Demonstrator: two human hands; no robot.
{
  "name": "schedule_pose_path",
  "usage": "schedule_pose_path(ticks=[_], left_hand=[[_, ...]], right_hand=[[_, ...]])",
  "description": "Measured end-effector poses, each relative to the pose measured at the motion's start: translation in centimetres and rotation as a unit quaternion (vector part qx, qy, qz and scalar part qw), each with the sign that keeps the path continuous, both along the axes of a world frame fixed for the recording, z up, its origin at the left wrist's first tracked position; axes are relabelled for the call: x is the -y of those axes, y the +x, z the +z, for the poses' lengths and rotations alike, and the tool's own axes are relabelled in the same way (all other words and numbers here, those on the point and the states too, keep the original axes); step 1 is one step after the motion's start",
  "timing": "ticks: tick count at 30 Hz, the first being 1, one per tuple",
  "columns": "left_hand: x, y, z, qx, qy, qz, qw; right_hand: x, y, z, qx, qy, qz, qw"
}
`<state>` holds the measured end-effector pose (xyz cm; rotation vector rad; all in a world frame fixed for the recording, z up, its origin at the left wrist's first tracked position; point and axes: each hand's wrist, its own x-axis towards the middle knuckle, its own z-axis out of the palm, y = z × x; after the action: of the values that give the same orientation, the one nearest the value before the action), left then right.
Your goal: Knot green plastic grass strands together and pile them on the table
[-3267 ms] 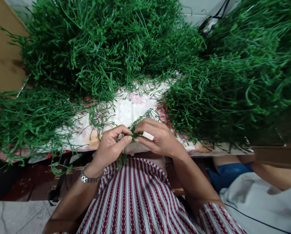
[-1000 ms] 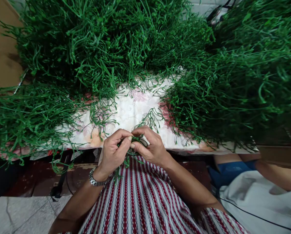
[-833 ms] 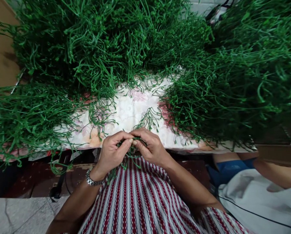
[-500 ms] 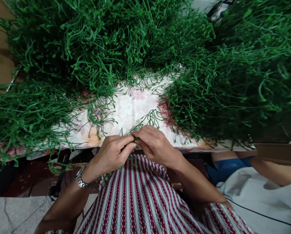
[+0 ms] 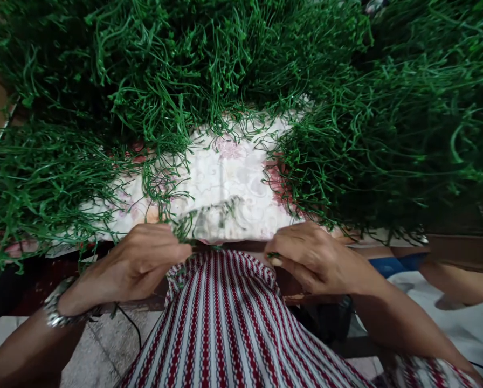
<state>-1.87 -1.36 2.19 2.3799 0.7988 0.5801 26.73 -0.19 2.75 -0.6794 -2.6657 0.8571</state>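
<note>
My left hand [image 5: 146,264], with a metal-banded watch at the wrist, is closed above the front edge of the table. Blurred thin green stems [image 5: 187,223] come out past its fingers and trail toward the middle. Well apart to the right, my right hand [image 5: 310,258] is closed in a pinch. A small green bit [image 5: 271,255] shows between its thumb and forefinger, most of it hidden. Below and between the hands lies the red-and-white striped garment [image 5: 229,318] I wear.
Big heaps of thin green forked stems [image 5: 185,64] cover the back of the table. More heaps lie at the left [image 5: 35,183] and right [image 5: 387,145]. A floral white cloth [image 5: 241,172] shows between them. Another person's white clothing [image 5: 460,323] is at the lower right.
My hands were together at the middle front edge; now they have moved widely apart, left and right. The stems that stuck up by my right hand now trail, blurred, from my left.
</note>
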Motion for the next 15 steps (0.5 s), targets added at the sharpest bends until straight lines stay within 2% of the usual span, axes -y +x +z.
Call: schedule_pose_path(ticks=[3,6,8,10,13,15], left_hand=[[-0.7,1.6,-0.3,0.082,-0.059,0.137,0.985],[-1.2,3.8,-1.0,0.153,-0.158,0.256,0.941],[-1.3,5.0,-1.5,0.195,-0.204,0.289,0.915],[-1.2,5.7,-2.1,0.239,-0.232,0.297,0.895],[-1.0,6.5,-3.1,0.318,-0.254,0.311,0.859],[-0.7,6.7,-3.7,0.343,-0.263,0.315,0.845]], right_hand=[[-0.3,-1.1,0.1,-0.079,-0.018,-0.021,0.996],[-0.5,-3.1,-0.5,-0.153,-0.016,-0.123,0.980],[-0.6,-4.3,-1.1,-0.184,-0.007,-0.203,0.962],[-0.7,-5.3,-1.9,-0.199,-0.002,-0.247,0.948],[-0.8,-6.2,-3.1,-0.189,0.016,-0.244,0.951],[-0.7,-6.5,-3.8,-0.182,0.041,-0.235,0.954]])
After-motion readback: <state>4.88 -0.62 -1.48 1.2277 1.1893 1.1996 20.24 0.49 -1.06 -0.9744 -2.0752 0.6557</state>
